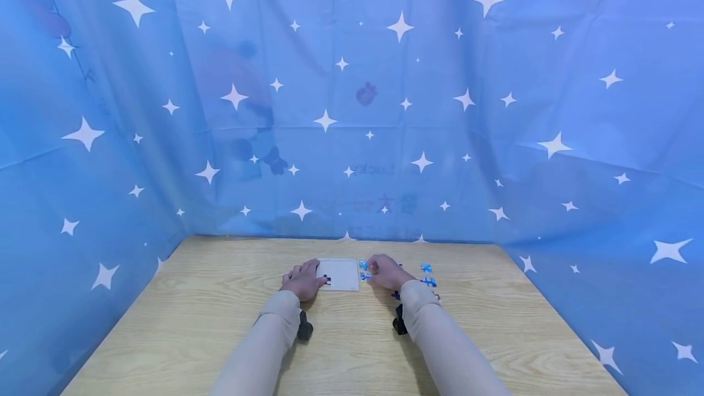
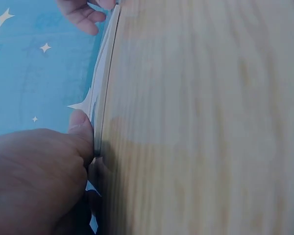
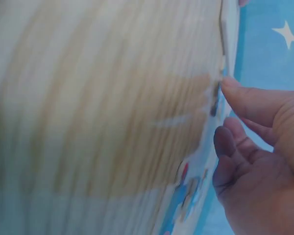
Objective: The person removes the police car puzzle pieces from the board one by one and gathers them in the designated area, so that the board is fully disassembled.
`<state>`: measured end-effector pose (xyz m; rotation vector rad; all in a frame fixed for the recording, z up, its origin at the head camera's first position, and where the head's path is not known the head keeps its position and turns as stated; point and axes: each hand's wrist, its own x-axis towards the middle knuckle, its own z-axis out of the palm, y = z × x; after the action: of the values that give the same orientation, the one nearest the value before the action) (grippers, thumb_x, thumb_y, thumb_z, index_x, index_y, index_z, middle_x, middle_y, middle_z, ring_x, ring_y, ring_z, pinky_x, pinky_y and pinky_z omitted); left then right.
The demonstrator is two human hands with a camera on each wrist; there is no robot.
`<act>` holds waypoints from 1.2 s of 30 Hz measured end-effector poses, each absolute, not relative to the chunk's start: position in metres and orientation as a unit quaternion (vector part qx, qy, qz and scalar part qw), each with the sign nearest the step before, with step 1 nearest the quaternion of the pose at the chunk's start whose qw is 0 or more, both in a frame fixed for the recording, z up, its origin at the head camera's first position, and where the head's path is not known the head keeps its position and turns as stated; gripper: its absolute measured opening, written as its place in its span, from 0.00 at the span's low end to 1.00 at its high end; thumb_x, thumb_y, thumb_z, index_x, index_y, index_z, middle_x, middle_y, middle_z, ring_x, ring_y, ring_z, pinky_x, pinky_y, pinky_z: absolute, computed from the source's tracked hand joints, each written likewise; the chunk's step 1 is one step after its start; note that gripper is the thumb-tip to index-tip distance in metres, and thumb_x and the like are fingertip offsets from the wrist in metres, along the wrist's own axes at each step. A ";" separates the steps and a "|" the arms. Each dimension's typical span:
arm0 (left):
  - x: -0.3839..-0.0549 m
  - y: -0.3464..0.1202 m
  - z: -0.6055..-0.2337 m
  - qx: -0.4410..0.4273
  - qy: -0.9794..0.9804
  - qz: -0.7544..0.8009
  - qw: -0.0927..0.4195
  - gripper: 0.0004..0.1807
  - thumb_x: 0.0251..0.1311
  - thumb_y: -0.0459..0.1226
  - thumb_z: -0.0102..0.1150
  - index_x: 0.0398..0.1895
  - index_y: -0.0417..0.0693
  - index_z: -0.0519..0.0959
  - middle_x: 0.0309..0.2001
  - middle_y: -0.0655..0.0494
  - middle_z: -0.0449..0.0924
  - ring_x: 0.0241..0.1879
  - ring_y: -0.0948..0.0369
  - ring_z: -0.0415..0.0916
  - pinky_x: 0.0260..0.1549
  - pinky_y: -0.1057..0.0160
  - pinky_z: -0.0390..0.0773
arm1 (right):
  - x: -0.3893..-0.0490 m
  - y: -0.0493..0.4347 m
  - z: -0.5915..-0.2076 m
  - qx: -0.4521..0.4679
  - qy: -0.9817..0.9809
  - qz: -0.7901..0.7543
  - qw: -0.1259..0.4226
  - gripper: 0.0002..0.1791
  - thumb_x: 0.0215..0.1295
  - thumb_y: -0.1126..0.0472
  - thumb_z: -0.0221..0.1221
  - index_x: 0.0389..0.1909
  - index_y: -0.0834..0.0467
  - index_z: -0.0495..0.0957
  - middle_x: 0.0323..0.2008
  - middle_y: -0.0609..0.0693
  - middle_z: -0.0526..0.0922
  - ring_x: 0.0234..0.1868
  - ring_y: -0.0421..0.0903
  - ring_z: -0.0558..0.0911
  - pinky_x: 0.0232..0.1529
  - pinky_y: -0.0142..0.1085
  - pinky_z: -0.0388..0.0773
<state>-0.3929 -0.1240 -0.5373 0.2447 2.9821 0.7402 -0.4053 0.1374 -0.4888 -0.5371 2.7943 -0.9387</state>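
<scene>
A flat white puzzle tray [image 1: 342, 274] lies on the table, with a small dark puzzle piece [image 1: 327, 279] at its near left part. My left hand [image 1: 304, 281] holds the tray's left end, its thumb [image 2: 80, 125] at the near edge and the other fingers partly hidden. Just right of the tray, my right hand [image 1: 387, 271] is low over blue puzzle pieces [image 1: 363, 266]. Its thumb tip [image 3: 229, 84] touches down at a piece by the tray, while the other fingers [image 3: 225, 142] bend loosely above the table.
More puzzle pieces [image 1: 428, 282] lie to the right of my right hand, some partly hidden by the forearm. The wooden table [image 1: 181, 316] ends at a blue curtain [image 1: 357, 200] with white stars, which also hangs at both sides.
</scene>
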 end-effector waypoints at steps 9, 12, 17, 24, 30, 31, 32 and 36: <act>-0.392 -0.123 -0.538 0.067 0.969 0.236 0.034 0.35 0.77 0.52 0.47 0.80 0.49 0.55 0.79 0.50 0.53 0.74 0.45 0.53 0.66 0.36 0.54 | -0.405 0.113 -0.486 -0.244 0.919 -0.300 0.076 0.17 0.66 0.68 0.65 0.55 0.65 0.78 0.53 0.58 0.77 0.54 0.56 0.77 0.56 0.52 0.74; -0.391 -0.123 -0.537 0.063 0.969 0.235 0.035 0.35 0.77 0.52 0.47 0.80 0.49 0.55 0.79 0.50 0.53 0.73 0.45 0.54 0.65 0.36 0.55 | -0.404 0.103 -0.487 -0.260 0.916 -0.294 0.086 0.16 0.67 0.67 0.65 0.55 0.63 0.80 0.49 0.54 0.80 0.51 0.52 0.78 0.55 0.49 0.75; -0.392 -0.122 -0.537 0.059 0.970 0.232 0.036 0.35 0.77 0.52 0.47 0.80 0.49 0.56 0.79 0.50 0.53 0.72 0.45 0.55 0.64 0.37 0.56 | -0.400 0.087 -0.487 -0.286 0.910 -0.283 0.098 0.16 0.68 0.67 0.64 0.55 0.63 0.80 0.47 0.52 0.82 0.49 0.50 0.80 0.52 0.47 0.77; -0.397 -0.119 -0.537 0.067 0.972 0.224 0.039 0.35 0.77 0.53 0.45 0.80 0.48 0.56 0.79 0.50 0.53 0.72 0.45 0.55 0.63 0.36 0.57 | -0.399 0.067 -0.492 -0.304 0.915 -0.256 0.076 0.16 0.69 0.65 0.64 0.55 0.64 0.81 0.45 0.52 0.84 0.48 0.49 0.82 0.53 0.45 0.78; -0.386 -0.117 -0.521 0.074 0.971 0.220 0.053 0.36 0.77 0.54 0.46 0.80 0.47 0.56 0.79 0.50 0.53 0.72 0.45 0.54 0.64 0.37 0.56 | -0.394 0.060 -0.491 -0.286 0.921 -0.254 0.068 0.14 0.68 0.66 0.65 0.52 0.63 0.83 0.42 0.51 0.83 0.45 0.47 0.82 0.52 0.42 0.79; -0.385 -0.119 -0.519 0.079 0.970 0.222 0.053 0.36 0.76 0.54 0.47 0.79 0.46 0.57 0.79 0.49 0.53 0.72 0.45 0.55 0.63 0.37 0.57 | -0.394 0.059 -0.491 -0.285 0.922 -0.254 0.067 0.14 0.67 0.66 0.65 0.52 0.63 0.83 0.42 0.51 0.83 0.45 0.47 0.82 0.52 0.42 0.79; -0.384 -0.121 -0.518 0.084 0.970 0.222 0.055 0.36 0.76 0.54 0.48 0.79 0.45 0.57 0.79 0.48 0.53 0.72 0.44 0.55 0.63 0.37 0.58 | -0.393 0.058 -0.491 -0.286 0.922 -0.254 0.065 0.14 0.67 0.66 0.66 0.52 0.63 0.83 0.42 0.51 0.83 0.45 0.47 0.82 0.51 0.42 0.79; -0.388 -0.133 -0.518 0.110 0.966 0.223 0.068 0.39 0.73 0.54 0.53 0.79 0.44 0.57 0.78 0.47 0.54 0.71 0.44 0.55 0.64 0.37 0.59 | -0.393 0.055 -0.492 -0.289 0.923 -0.245 0.061 0.14 0.67 0.66 0.66 0.52 0.63 0.83 0.43 0.51 0.84 0.46 0.47 0.82 0.52 0.42 0.79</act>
<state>-0.3882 -0.1329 -0.5177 0.3326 2.9098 0.6715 -0.3926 0.0546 -0.4916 -0.8755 2.7939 -0.7412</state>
